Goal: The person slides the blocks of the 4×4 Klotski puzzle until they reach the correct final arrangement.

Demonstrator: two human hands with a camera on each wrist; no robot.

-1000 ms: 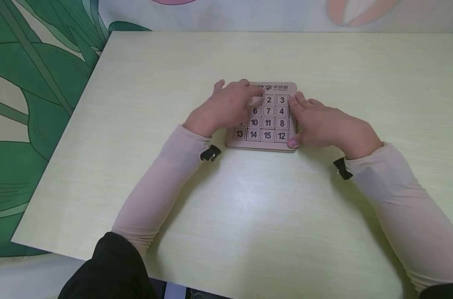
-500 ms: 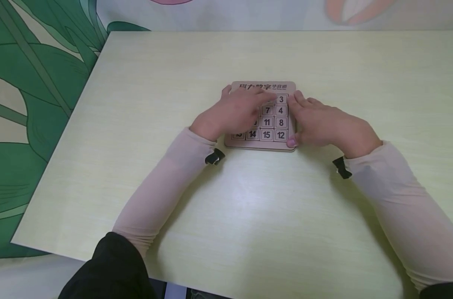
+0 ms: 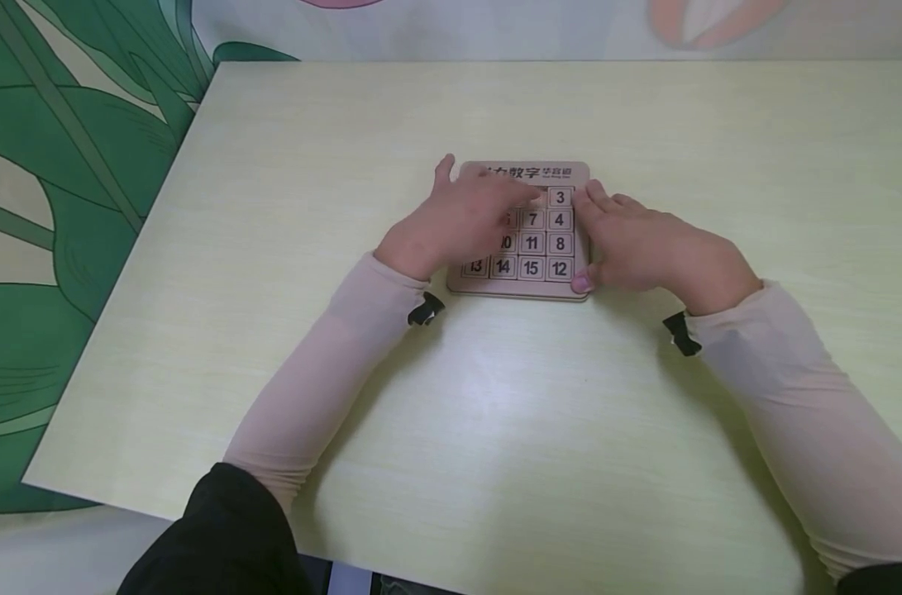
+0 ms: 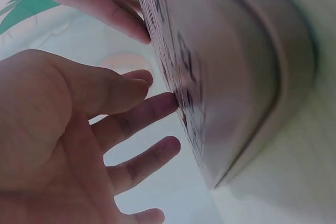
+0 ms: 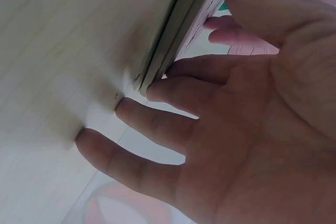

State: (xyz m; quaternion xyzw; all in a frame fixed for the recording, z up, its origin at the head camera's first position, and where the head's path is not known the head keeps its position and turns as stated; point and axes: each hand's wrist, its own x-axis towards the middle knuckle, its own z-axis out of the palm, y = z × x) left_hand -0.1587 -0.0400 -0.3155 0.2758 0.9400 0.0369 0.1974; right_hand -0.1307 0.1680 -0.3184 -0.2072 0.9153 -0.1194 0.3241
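A pale pink number slide puzzle (image 3: 513, 289) lies flat on the table, its black-numbered tiles set in rows below a printed title. My left hand (image 3: 465, 215) is over its left part, hiding several tiles. In the left wrist view, one fingertip (image 4: 170, 100) of that hand touches the tile face, while the other fingers are spread and hold nothing. Along the puzzle's right edge rests my right hand (image 3: 655, 248), thumb at the near corner. Two fairly straight fingers (image 5: 178, 88) meet the puzzle's side (image 5: 173, 35) in the right wrist view; the other two touch the tabletop.
The pale wooden table (image 3: 451, 430) reaches back to a wall with a painted leaf mural (image 3: 71, 207) on the left. Its left edge slants toward the near corner. Dark objects (image 3: 406, 585) show partly below the front edge.
My left hand has shifted right over the top row, then slightly back left. Tile 2, visible at first, is now out of sight near the fingertip. The right hand stays put.
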